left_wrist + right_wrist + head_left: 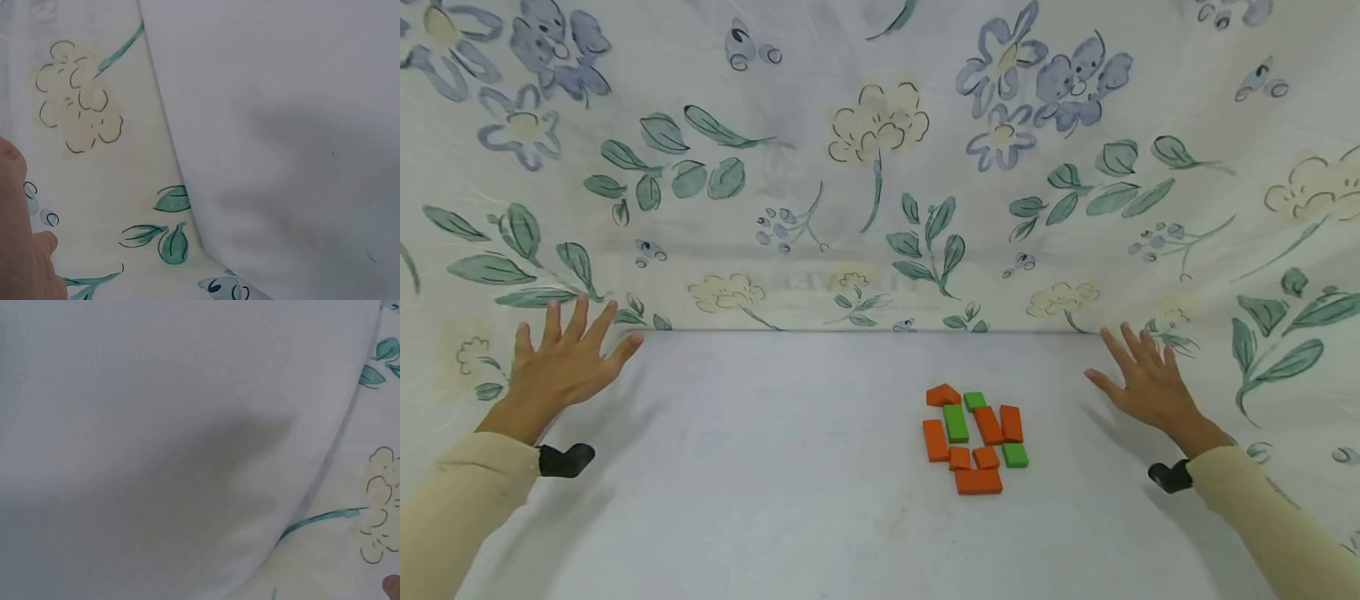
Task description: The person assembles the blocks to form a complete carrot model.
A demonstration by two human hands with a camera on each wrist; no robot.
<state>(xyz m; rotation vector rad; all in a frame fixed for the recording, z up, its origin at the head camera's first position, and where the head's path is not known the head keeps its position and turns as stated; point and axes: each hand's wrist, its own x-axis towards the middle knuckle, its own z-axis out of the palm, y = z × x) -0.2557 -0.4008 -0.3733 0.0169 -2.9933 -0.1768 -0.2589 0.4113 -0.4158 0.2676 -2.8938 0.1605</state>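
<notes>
Both hands are held up at the sides with fingers spread and nothing in them. My left hand (565, 362) is over the far left edge of the white table (737, 433), its shadow falling on the surface. On the far right, my right hand (1150, 387) is nearest to a group of flat wooden blocks. Among the blocks are an orange five-sided piece (943, 395), a green bar (956, 423), an orange bar (977, 482) at the near side and a green square (1015, 455). In the left wrist view part of the left hand (25, 231) shows; only a fingertip (392, 587) appears in the right wrist view.
A flower-printed cloth (820, 150) rises behind the table and along both sides. The table's back edge meets it in a straight line. Black wrist straps (567, 460) stick out from the cream sleeves (475, 492).
</notes>
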